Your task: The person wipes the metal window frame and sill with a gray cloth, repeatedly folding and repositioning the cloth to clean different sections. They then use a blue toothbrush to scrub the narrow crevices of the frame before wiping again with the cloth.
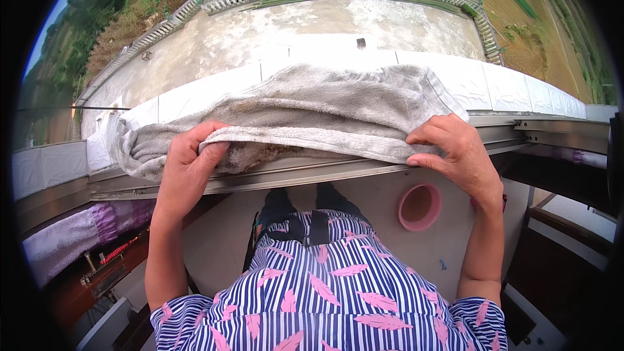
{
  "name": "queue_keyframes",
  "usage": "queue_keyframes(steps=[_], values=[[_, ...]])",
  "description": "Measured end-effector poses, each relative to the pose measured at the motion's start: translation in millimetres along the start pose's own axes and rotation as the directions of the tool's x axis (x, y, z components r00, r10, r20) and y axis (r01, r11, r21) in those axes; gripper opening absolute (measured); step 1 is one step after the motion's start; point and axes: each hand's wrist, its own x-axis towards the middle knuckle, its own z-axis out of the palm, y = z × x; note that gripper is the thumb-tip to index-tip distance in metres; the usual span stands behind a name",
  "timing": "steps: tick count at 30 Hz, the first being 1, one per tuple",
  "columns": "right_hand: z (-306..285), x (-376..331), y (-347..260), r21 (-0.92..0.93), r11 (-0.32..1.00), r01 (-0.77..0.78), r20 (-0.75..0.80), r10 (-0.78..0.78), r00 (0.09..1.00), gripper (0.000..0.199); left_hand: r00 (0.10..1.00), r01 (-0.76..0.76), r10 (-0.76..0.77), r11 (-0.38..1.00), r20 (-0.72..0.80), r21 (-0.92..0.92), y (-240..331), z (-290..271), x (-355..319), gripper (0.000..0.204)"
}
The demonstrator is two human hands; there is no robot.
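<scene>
The left grip (193, 154) and right grip (457, 154) each pinch the edge of a gray cloth (312, 114). A pink tub (420, 226) sits below the right grip.

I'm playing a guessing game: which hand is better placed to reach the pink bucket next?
Probably the right hand: the pink bucket is on the floor on that side, farther from the left hand. Both hands pinch the grey cloth, so one must let go.
</scene>
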Motion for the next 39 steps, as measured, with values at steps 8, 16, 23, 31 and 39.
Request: queue_keyframes(steps=[8, 16, 23, 31, 39], values=[[11, -1, -15, 0.173, 0.985, 0.001, -0.081, 0.013, 0.997, 0.011, 0.998, -0.061, 0.059, 0.98, 0.013, 0.191, 18, 4, -16, 0.017], [-22, -7, -14, 0.232, 0.972, -0.025, -0.304, 0.097, 0.948, 0.005, 0.955, -0.222, 0.26, 0.946, -0.143, 0.238, 18, 23, -18, 0.017], [9, -5, -1, -0.089, 0.996, 0.007, -0.02, -0.009, 1.0, 0.011, 0.922, -0.387, 0.333, 0.823, 0.199, 0.416, -3, 27, -20, 0.023], [3, 15, -16, -0.342, 0.918, 0.2, 0.174, -0.147, 0.974, 0.017, 0.846, -0.525, 0.422, 0.551, 0.326, 0.649, 11, 57, 18, 0.022], [9, 30, -41, -0.526, 0.749, 0.402, 0.406, -0.195, 0.893, 0.006, 0.808, -0.572, 0.404, 0.361, 0.43, 0.736, 11, 54, 15, 0.027]])
